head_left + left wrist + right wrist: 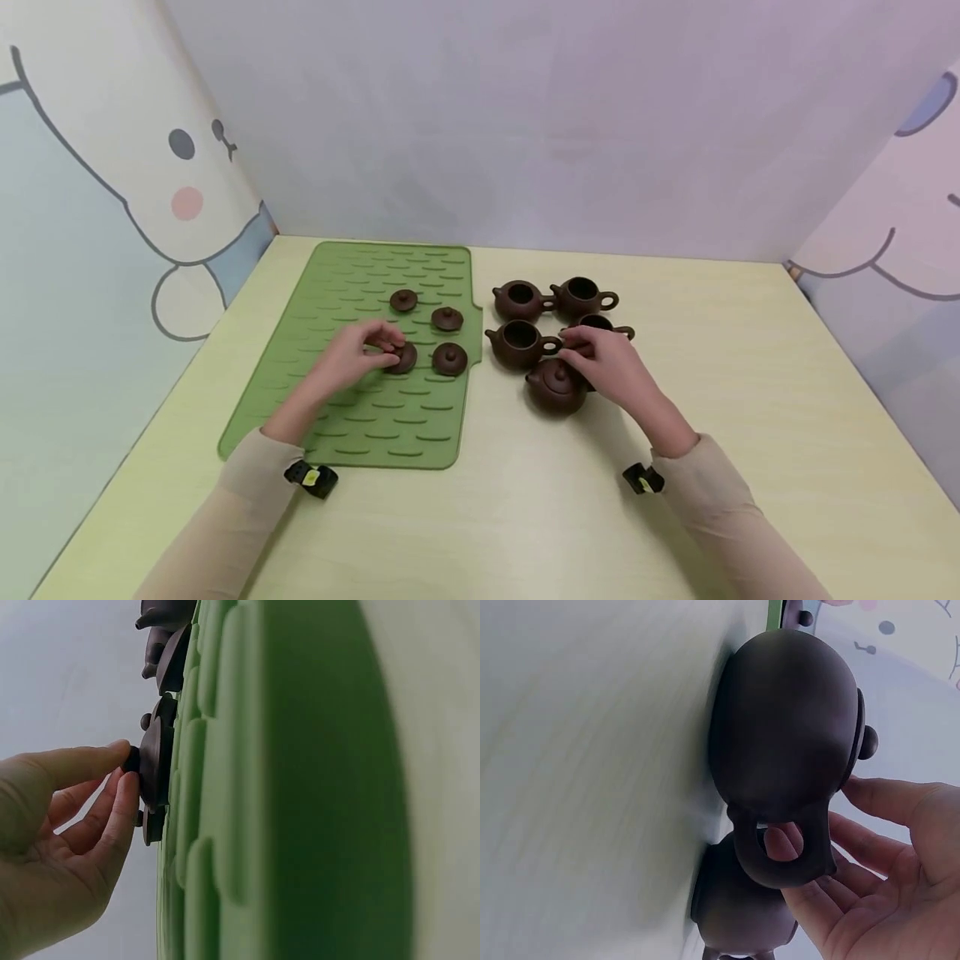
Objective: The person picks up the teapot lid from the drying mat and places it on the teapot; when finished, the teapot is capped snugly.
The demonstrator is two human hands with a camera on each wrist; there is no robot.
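Observation:
On the green mat point(345, 425), my left hand point(356, 358) pinches the knob of a dark brown teapot lid point(155, 765) between thumb and finger. Three more lids lie near it: one behind point(403, 301), one at back right point(447, 318) and one to the right point(450, 360). My right hand point(611, 362) hovers over the teapots. Its thumb and fingertips are at the handle of an open teapot point(517, 346); I cannot tell whether they grip it. A lidded teapot point(787, 724) stands in front and hides these fingertips in the right wrist view.
Two open teapots, one at back left point(520, 302) and one at back right point(581, 298), stand behind my right hand. Another open teapot point(597, 323) is partly covered by that hand. The pale wooden table point(480, 533) meets a plain wall point(510, 125) at the back.

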